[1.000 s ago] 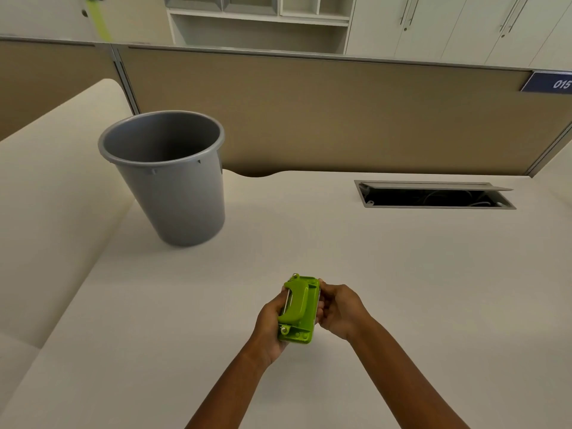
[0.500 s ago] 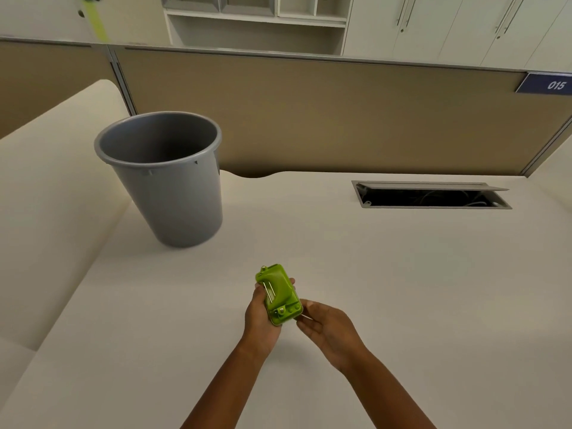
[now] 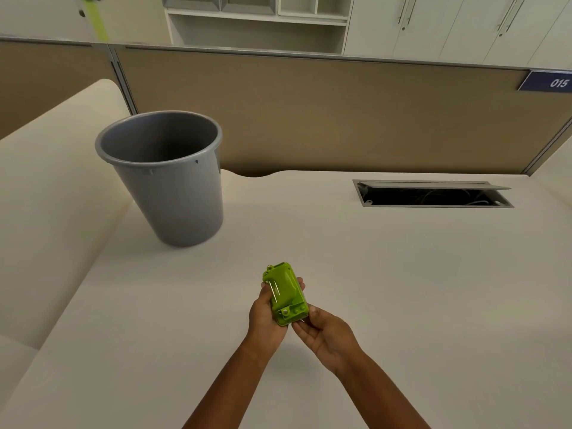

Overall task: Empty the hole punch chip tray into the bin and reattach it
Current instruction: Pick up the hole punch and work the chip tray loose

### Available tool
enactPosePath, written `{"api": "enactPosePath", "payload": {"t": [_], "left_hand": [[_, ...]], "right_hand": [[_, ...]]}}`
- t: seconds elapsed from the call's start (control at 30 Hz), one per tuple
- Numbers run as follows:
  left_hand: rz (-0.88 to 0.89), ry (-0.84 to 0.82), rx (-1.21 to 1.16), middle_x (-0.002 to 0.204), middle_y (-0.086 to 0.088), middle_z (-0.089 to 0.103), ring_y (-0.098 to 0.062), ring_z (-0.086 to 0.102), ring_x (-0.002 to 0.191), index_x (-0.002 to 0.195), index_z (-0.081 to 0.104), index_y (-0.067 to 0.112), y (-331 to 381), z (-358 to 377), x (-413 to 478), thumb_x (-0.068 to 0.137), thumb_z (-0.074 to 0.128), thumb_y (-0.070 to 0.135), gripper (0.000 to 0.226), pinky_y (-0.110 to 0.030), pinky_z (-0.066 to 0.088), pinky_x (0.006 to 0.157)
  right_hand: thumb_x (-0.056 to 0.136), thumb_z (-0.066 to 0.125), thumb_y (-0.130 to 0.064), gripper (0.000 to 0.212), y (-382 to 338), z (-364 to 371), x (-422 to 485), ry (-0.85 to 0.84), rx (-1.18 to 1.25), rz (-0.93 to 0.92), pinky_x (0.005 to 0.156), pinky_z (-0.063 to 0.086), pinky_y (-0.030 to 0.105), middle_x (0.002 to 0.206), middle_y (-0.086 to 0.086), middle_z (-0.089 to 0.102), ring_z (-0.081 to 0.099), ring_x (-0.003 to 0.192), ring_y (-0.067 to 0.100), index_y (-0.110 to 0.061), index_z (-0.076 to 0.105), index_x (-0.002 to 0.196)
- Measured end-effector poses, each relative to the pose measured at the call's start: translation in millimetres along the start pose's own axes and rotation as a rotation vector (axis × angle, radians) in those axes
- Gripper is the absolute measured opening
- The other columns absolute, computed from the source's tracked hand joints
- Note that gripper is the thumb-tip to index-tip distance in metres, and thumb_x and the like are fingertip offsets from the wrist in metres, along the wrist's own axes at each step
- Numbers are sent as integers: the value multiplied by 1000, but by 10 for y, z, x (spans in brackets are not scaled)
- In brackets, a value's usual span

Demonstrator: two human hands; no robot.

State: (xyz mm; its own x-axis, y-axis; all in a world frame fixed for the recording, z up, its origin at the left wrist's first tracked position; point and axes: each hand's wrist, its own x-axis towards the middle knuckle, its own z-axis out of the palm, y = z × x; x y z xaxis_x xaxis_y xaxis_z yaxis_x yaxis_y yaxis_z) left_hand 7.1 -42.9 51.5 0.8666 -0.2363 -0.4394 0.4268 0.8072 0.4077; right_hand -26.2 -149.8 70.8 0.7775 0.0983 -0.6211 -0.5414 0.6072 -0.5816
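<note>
Opening the hole punch, clamped in left hand and pinched by right hand, may spill chips short of the bin.

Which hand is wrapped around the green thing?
The left hand: it grips the green hole punch around its body. The right hand only meets its near end with fingertips.

— Light?
— Soft, even, from above; faint shadow on the desk, lower centre.
— Sharp?
— Mostly. The bin is smeared at its base (motion blur, likely), and the partition bows toward the frame's edges.
</note>
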Motion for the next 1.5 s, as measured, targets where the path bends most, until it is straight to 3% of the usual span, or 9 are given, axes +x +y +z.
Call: {"api": "enactPosePath", "payload": {"t": [0.17,0.27,0.33,0.43,0.53,0.7,0.87,1.03,1.5], "left_hand": [[-11,-8,9,75,-12,76,-23,64,87,138,39,13,15,-3,32,99,22,37,49,-30,58,58],[-25,1,22,73,-11,76,-24,59,92,134,42,12,42,-14,48,99,21,38,49,-30,58,55],[-44,15,61,72,-10,76,-24,61,89,127,48,12,59,-17,46,99,22,37,45,-29,58,55],[-66,43,167,68,-7,76,-20,71,68,102,61,13,54,-19,36,99,27,35,40,-26,58,52],[-103,73,267,72,-8,73,-16,70,55,102,61,15,17,-12,38,98,30,34,36,-25,57,49],[-134,-1,232,73,-6,76,-18,72,62,100,61,14,12,-30,21,99,26,33,40,-28,58,56],[-110,-72,150,84,-13,76,-22,73,73,107,58,3,-60,-79,-58,99,28,20,36,-30,61,66],[-48,-90,124,92,-14,76,-23,73,85,106,57,2,-156,-173,-162,98,28,6,31,-30,60,70],[31,-2,16,87,-12,76,-20,74,79,101,59,4,-290,-175,-171,99,27,6,32,-26,61,65]], "right_hand": [[94,34,1,33,-32,-20,-4,-13,-35,-8,65,57,29,62,9,75,72,62,18,2,65,82],[94,42,-7,20,-91,6,-9,43,-268,-105,62,59,22,78,9,72,69,72,19,-4,62,96],[93,48,-17,12,-123,11,22,149,-473,-261,69,56,23,89,6,66,65,81,19,-14,59,93],[91,51,-28,13,-164,65,26,127,-651,-412,84,51,30,96,-1,66,62,95,17,-25,61,83],[87,56,-31,20,-168,146,10,81,-737,-387,80,50,31,86,1,69,63,87,18,-16,66,77],[89,54,-20,29,-195,188,61,114,-625,-379,78,48,40,84,18,62,58,81,27,7,61,84],[90,51,-16,20,-226,204,96,180,-542,-403,70,41,35,80,16,53,50,78,26,-4,54,76],[91,50,-17,33,-249,175,143,256,-515,-430,58,38,25,69,7,50,47,66,19,-12,48,59],[93,47,-17,27,-221,207,140,256,-516,-459,57,38,22,82,8,51,48,72,17,-12,48,66]]}}
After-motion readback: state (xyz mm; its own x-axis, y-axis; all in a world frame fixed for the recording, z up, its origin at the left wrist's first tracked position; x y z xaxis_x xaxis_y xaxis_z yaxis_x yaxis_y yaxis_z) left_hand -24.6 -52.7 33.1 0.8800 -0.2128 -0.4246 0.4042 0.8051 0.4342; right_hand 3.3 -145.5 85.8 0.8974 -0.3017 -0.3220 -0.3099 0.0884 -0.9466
